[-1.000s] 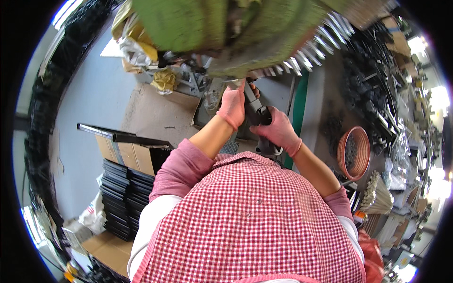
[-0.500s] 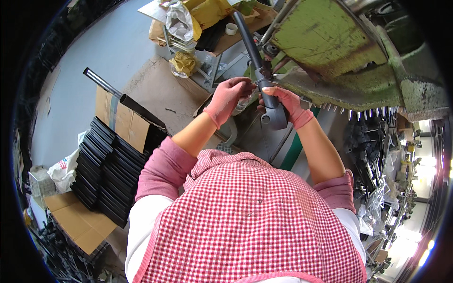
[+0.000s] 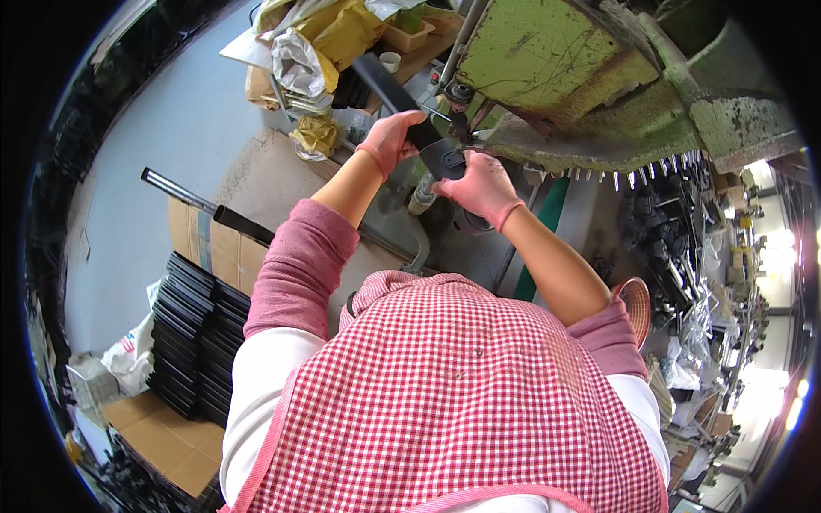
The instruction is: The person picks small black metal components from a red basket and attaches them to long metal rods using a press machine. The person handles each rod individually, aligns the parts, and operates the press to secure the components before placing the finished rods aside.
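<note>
A long black tube (image 3: pixel 382 83) with a wider dark end piece (image 3: pixel 443 157) slants across the space in front of me. My left hand (image 3: pixel 390 144), in a pink glove, is closed around the tube just above that end piece. Gloved in pink too, my right hand (image 3: pixel 484 188) grips the end piece from its lower right side; some of its fingers are hidden behind the part. A round feature shows on the face of the end piece. Close beyond the part stands a green machine (image 3: pixel 564 81) with worn paint.
On the left, a cardboard box (image 3: pixel 175 427) holds stacked black tubes (image 3: pixel 192 333), and a metal-tipped tube (image 3: pixel 184 192) juts out above it. A cluttered table (image 3: pixel 419 60) with bags stands beyond. Piled black parts (image 3: pixel 671 231) lie at right, under a row of metal pins.
The tube has moved left and turned, so its end piece shows another face. My left hand, beside the part before, is now wrapped around the tube. The right hand has shifted left along with it.
</note>
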Demonstrator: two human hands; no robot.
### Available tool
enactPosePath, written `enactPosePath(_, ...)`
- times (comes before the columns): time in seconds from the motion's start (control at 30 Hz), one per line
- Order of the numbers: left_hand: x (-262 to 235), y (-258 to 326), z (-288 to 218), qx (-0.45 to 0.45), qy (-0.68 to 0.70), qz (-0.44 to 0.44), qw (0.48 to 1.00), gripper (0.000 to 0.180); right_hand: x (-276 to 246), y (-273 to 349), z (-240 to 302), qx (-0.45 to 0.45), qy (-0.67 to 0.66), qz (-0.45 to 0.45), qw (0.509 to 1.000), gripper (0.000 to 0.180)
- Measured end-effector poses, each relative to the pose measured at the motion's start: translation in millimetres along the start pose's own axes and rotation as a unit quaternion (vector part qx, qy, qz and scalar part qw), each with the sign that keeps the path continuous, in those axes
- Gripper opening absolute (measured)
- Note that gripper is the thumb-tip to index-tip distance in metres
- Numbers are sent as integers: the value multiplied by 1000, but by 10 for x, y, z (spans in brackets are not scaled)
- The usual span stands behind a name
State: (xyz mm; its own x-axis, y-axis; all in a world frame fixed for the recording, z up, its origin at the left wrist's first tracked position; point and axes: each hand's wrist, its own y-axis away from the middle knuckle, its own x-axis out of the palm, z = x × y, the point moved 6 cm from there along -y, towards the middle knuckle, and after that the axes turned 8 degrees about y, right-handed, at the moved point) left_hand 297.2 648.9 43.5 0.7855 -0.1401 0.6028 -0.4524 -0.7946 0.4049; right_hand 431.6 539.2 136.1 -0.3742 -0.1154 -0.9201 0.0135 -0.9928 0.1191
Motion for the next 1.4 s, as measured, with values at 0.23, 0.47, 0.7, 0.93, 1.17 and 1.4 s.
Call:
enactPosePath(0.23, -244, -96, 90, -20, -34, -54, 998, 16, 131, 5, -70, 45, -5, -10, 999, 60)
enactPosePath(0.47, -244, -62, 90, -30, -54, -23, 998, 19, 96, 87, -69, 69, 7, -8, 998, 65)
enactPosePath(0.7, -328, -72, 149, -22, -65, 1, 998, 28, 74, 106, -85, 9, 3, -44, 999, 64)
enactPosePath(0.93, -227, 33, -90, 33, 10, 13, 999, 29, 14, 136, -10, 54, -44, 43, 997, 62)
enactPosePath(1.17, -271, 981, 1112, -190, -48, 33, 980, 37, -73, 880, -948, 201, -88, -36, 975, 77)
enactPosePath(1.4, 1538, 49, 2522, -232, 121, 77, 962, 33, 354, 2236, -1830, 268, -163, 23, 949, 69)
